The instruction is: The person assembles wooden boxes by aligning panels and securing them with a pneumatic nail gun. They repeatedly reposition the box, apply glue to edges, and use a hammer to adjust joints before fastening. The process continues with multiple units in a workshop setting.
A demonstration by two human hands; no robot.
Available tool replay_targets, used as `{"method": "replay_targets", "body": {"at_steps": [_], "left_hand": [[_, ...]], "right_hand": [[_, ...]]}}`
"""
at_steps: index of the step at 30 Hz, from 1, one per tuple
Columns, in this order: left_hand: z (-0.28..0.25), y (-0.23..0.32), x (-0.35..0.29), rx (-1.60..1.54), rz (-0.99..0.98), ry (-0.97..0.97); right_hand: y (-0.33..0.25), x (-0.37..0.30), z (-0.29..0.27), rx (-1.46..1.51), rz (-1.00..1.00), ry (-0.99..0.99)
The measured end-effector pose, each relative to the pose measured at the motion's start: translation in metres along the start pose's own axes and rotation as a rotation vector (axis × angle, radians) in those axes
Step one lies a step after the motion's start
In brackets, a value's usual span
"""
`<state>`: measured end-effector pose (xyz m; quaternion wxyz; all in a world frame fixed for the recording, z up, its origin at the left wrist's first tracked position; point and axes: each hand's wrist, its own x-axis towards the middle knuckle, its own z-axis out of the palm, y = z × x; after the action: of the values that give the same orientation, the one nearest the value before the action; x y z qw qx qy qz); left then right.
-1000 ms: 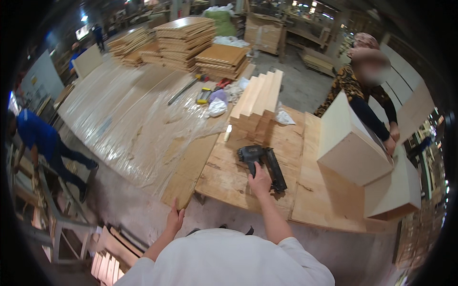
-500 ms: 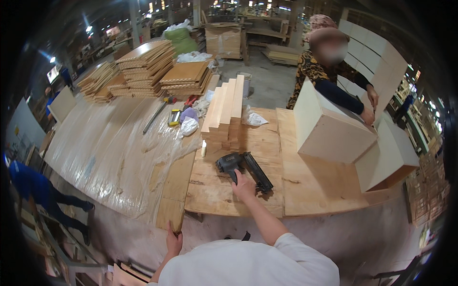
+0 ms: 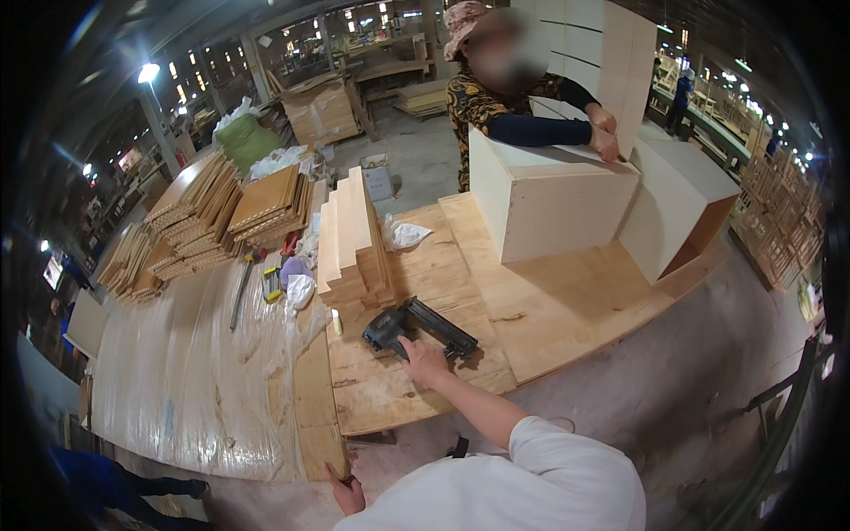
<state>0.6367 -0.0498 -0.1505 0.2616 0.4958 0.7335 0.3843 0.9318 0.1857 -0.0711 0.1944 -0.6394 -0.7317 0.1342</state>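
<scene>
My right hand [image 3: 427,363] is closed round the handle of a black nail gun [image 3: 387,331], which lies on the plywood tabletop with its long magazine angled to the right. Just beyond the tool stands a stack of pale wooden strips [image 3: 352,243], stepped at the near end. At the table's near edge, my left hand [image 3: 348,494] grips the end of a long wooden board [image 3: 317,416]; its fingers are partly hidden. A small whitish piece [image 3: 336,322] sits between the strips and the board.
Across the table a person [image 3: 509,106] works with both hands on a white box-shaped cabinet [image 3: 567,208]; a second box [image 3: 677,208] stands beside it. Plastic film [image 3: 195,380] covers the left side. Behind are stacked panels [image 3: 199,208], a yellow tool [image 3: 271,283] and a crumpled white bag [image 3: 407,234].
My view has swung to the right and tilted. The right hand stays on the nail gun, and the left stays at the board's end. The person opposite has brought both hands together on the cabinet top.
</scene>
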Motion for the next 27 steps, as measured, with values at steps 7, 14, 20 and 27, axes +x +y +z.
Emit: {"method": "replay_targets", "body": {"at_steps": [7,14,20,27], "left_hand": [[0.0035,-0.004,-0.0005,0.054,0.118,0.074],[0.0004,-0.002,-0.0022,0.059,-0.01,-0.014],[0.0001,-0.0001,-0.0024,0.06,-0.028,-0.003],[0.0011,-0.0002,-0.0017,0.043,-0.002,0.003]], "right_hand": [[0.0011,0.0009,0.0015,0.012,0.008,-0.007],[0.0013,0.0009,-0.0002,0.015,0.009,-0.024],[-0.0006,-0.0001,-0.0014,0.01,0.006,-0.014],[0.0012,0.0002,0.0009,0.011,0.006,0.004]]}}
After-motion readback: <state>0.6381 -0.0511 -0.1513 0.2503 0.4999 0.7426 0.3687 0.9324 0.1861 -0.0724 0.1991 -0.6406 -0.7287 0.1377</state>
